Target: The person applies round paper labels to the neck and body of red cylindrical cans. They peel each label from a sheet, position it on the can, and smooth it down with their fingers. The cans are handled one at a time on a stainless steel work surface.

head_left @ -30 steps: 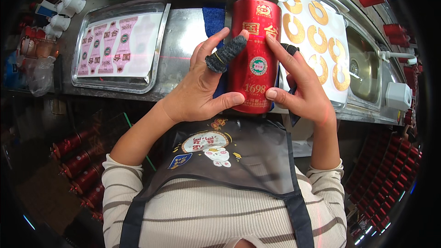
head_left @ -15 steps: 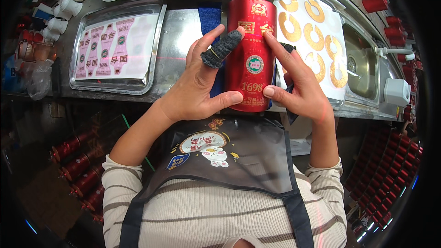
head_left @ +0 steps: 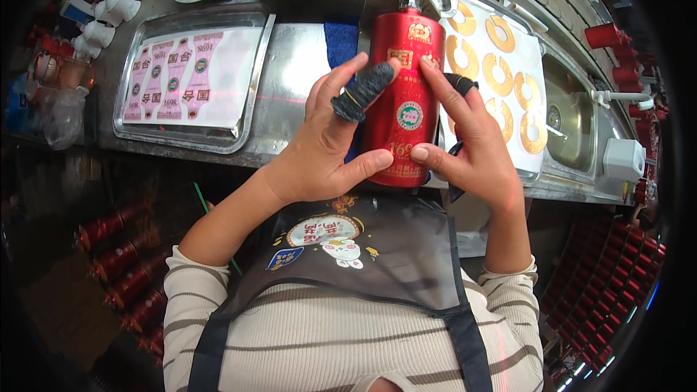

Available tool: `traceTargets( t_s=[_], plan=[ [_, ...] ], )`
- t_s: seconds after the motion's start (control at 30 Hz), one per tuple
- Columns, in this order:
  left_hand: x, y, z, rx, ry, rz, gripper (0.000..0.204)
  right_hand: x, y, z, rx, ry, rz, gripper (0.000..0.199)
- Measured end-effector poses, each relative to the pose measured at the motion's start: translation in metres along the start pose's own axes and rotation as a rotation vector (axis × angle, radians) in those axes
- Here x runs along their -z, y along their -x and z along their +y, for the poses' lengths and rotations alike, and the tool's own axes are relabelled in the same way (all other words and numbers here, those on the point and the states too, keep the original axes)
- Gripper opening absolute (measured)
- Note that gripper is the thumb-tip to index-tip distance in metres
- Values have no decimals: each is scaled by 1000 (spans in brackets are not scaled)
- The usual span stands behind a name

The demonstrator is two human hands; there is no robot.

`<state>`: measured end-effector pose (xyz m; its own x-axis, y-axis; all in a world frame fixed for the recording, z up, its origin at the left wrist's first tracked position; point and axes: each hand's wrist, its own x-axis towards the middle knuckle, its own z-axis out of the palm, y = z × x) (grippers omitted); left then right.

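A red bottle (head_left: 388,109) lies on its back, its neck pointing away from me, with gold print and a round green-and-white emblem (head_left: 409,116) on its front. My left hand (head_left: 312,149) rests its thumb and index finger on the bottle's left side, fingers apart. A grey knitted sleeve (head_left: 359,92) covers that index finger, leaving the tip bare. From the right, my right hand (head_left: 479,141) touches the bottle with thumb and index finger, the fingers stretched out. A black wrap (head_left: 462,84) sits on another finger of it.
A metal tray (head_left: 252,112) with pink decal sheets (head_left: 174,80) stands left. Gold ring decals (head_left: 497,72) on white sheets lie right, before a sink (head_left: 570,131). A blue cloth (head_left: 341,43) lies beside the bottle. More red bottles (head_left: 610,283) stand lower right.
The whole view has shifted slightly, so the bottle and counter appear lower. My hands stay on the bottle, with the right thumb now over the lower gold print.
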<state>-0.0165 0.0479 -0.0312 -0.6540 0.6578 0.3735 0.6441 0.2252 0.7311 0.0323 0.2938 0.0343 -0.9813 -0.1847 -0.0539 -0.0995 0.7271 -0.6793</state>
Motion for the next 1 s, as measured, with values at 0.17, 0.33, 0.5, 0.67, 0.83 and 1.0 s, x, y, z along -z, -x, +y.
traceTargets(
  t_s=[0.17,0.33,0.5,0.67,0.83,1.0],
  plan=[
    [1,-4,1,-18,-42,-15,86,-2,-2,3,-20,4,-3,94],
    [2,-2,7,42,0,0,88,-1,-2,1,-34,-41,29,96],
    [2,0,15,45,-38,-45,88,0,-1,-5,-12,38,18,94],
    [1,-1,10,11,-56,-60,87,4,-4,-10,-87,84,-87,96],
    [4,-4,16,33,-11,-41,87,5,-5,-10,-68,33,-58,91],
    [5,-8,12,46,-55,-60,88,6,-11,-6,-32,52,-36,91]
  ],
)
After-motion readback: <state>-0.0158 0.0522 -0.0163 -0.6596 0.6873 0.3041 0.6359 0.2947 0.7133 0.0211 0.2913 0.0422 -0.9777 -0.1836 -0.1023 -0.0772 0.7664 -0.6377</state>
